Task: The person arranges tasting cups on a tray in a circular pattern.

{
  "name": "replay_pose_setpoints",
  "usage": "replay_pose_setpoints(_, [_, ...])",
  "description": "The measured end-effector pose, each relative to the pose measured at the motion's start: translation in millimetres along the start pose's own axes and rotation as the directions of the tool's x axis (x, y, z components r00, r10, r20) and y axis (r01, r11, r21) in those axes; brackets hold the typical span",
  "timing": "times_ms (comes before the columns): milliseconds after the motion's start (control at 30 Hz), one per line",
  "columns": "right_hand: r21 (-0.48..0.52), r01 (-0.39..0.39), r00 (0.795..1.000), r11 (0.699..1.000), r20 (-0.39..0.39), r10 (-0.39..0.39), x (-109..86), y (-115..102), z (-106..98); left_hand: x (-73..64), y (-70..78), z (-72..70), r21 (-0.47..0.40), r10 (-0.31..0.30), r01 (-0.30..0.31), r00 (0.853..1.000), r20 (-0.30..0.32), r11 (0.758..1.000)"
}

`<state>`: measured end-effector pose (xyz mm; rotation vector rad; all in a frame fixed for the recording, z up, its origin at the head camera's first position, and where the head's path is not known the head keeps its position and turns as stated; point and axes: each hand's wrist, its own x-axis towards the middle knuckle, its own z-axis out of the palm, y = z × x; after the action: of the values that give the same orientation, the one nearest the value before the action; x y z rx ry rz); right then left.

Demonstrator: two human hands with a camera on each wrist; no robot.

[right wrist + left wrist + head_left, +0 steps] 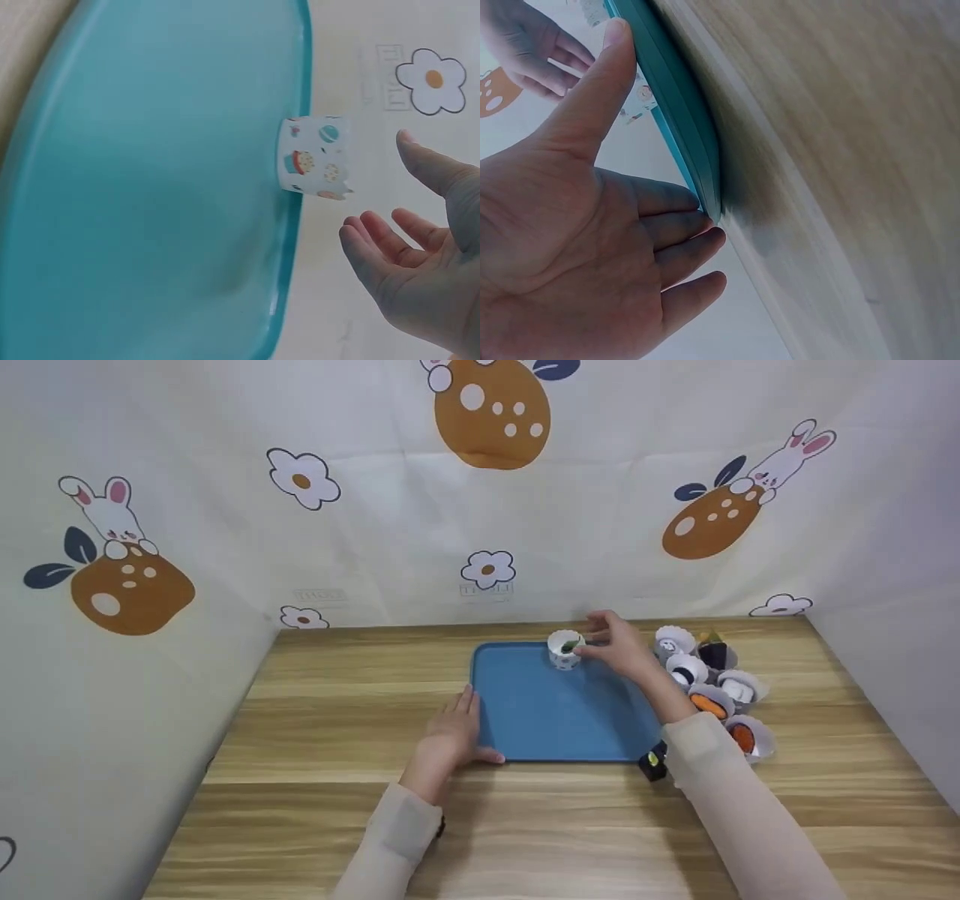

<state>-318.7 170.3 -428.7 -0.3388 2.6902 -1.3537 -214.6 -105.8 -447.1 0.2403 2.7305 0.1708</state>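
A blue tray [559, 712] lies on the table. My left hand [456, 727] is at its near left corner, and in the left wrist view that hand [592, 247] has straight fingers with the thumb and fingertips against the tray's rim [679, 97]. A white paper baking cup [564, 652] with something green inside stands at the tray's far edge. Beside it is my right hand [616, 646], fingers spread. In the right wrist view a gap separates this hand [420, 247] from the printed cup [313, 157], and nothing is between its fingers.
Right of the tray stand several paper cups with food-like pieces, among them an orange piece [707, 706] and a red-orange piece [742, 738]. A small black piece [654, 763] sits by the tray's near right corner. A patterned cloth wall [390, 555] borders the table [315, 817].
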Motion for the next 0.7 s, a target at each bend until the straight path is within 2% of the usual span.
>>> replay_pose_setpoints(200, [-0.02,-0.011,1.0,1.0,-0.016,0.011,-11.3,-3.5,-8.1,-0.6,1.0,0.2,0.012,0.0,0.0,1.0,-0.008,1.0])
replay_pose_setpoints(467, [0.008,0.048,0.998,0.999,-0.044,-0.048,-24.7,-7.5,-18.6,0.3,0.7,0.5,0.021,-0.003,0.003,1.0,-0.003,1.0])
replay_pose_setpoints(700, [0.03,0.073,0.997,0.997,-0.036,-0.072,-37.0,-10.5,-26.3,0.3,0.0,0.3,0.02,0.007,-0.007,1.0,-0.007,1.0])
